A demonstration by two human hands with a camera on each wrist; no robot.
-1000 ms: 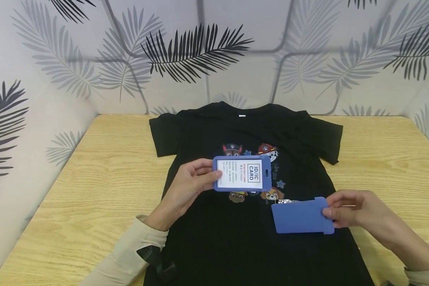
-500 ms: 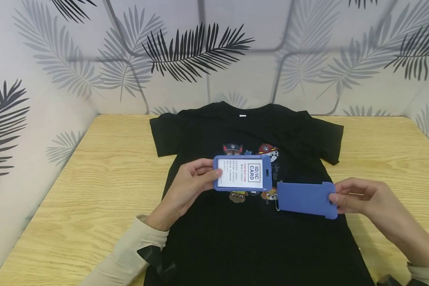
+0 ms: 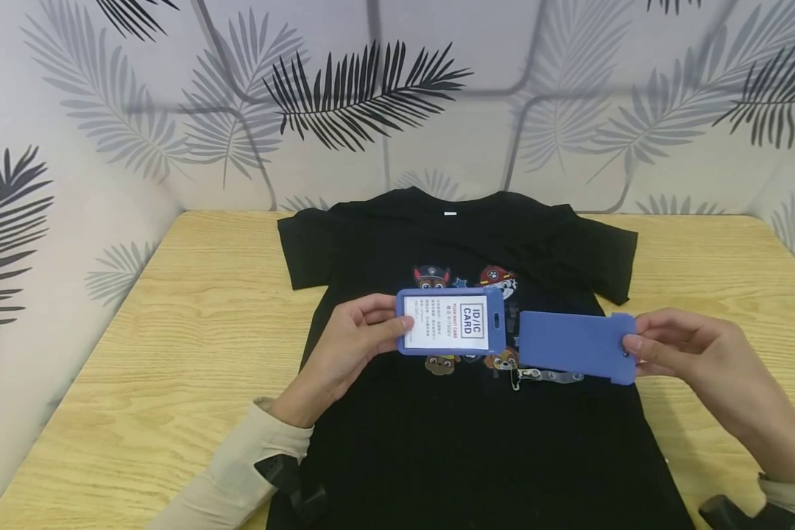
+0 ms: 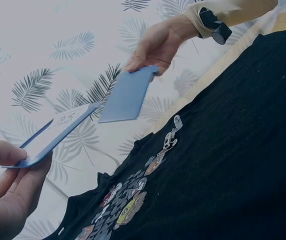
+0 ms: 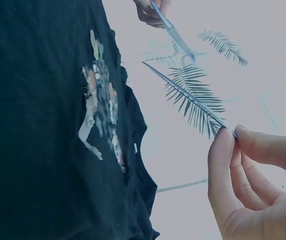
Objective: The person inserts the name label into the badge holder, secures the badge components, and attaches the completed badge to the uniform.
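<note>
Card holder: blue frame (image 3: 450,322) with a white ID/IC card showing in its window, held level above the chest print of the shirt, long side running left to right.
Back cover: plain blue plate (image 3: 573,344) held in the air just right of the card holder, a narrow gap between the two, its near edge lined up with the holder's right end.
Left hand: left hand (image 3: 350,346) grips the card holder at its left end, thumb on the card face, fingers curled under the frame; the left wrist view shows the frame edge-on resting over those fingers (image 4: 18,185).
Right hand: right hand (image 3: 685,352) pinches the back cover at its right end between thumb and fingers (image 5: 222,165), the other fingers curled behind.
Clip: small metal clip on a short strap (image 3: 543,377) lies on the shirt below the back cover, touching neither hand.
Shirt: black T-shirt (image 3: 464,442) with cartoon dogs printed on the chest, spread flat, collar away from the person.
Desk: pale wood desk (image 3: 172,353) under the shirt, leaf-pattern wall behind it.
Sleeves: beige sleeves on both forearms, a dark strap at each wrist.
</note>
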